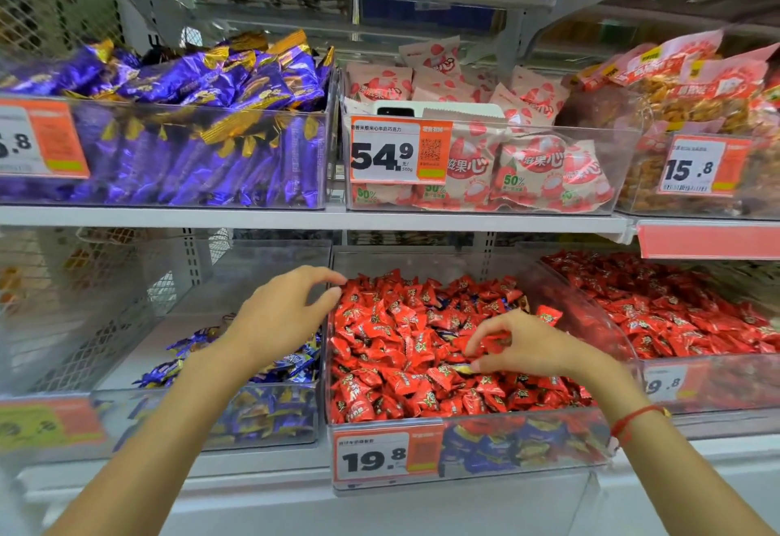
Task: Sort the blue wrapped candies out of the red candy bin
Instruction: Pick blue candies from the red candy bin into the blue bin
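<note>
The clear red candy bin stands on the lower shelf, heaped with red wrapped candies. Blue wrapped candies show through its front wall, and a few peek out between the red ones. My right hand reaches down into the heap, thumb and forefinger apart; one blue and gold candy lies just by the thumb tip. My left hand hovers over the bin's left wall with loosely curved fingers, holding nothing. To the left, a clear bin holds blue candies.
Another bin of red candies stands to the right. The upper shelf carries bins of purple bars, pink packs and snack bags. Price tags hang on the bin fronts.
</note>
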Available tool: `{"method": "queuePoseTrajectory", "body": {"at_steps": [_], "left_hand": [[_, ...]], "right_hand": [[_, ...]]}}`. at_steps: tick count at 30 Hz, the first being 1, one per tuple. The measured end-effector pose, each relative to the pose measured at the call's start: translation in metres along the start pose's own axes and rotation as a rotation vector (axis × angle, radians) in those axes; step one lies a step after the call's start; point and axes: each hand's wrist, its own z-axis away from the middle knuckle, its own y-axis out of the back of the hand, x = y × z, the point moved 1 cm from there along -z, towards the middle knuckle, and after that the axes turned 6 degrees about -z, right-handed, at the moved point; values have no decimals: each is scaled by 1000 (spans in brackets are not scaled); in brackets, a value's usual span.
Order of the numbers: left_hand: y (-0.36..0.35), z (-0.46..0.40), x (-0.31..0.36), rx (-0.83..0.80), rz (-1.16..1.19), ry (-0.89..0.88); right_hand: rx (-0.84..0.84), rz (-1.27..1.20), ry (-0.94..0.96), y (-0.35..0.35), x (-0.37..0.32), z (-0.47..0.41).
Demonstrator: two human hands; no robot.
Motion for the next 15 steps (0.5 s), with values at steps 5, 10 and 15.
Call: {"method": "queuePoseTrajectory", "body": {"at_steps": [5, 10, 15], "left_hand": [[-32, 12, 45, -50, -118, -300], [-50, 13, 48, -62, -71, -313], [-53, 12, 63, -23, 384, -211]], "right_hand": [[204, 416, -85, -22, -8, -6], [213, -30, -62, 2, -1, -4], [95, -403, 153, 1, -36, 14]]}}
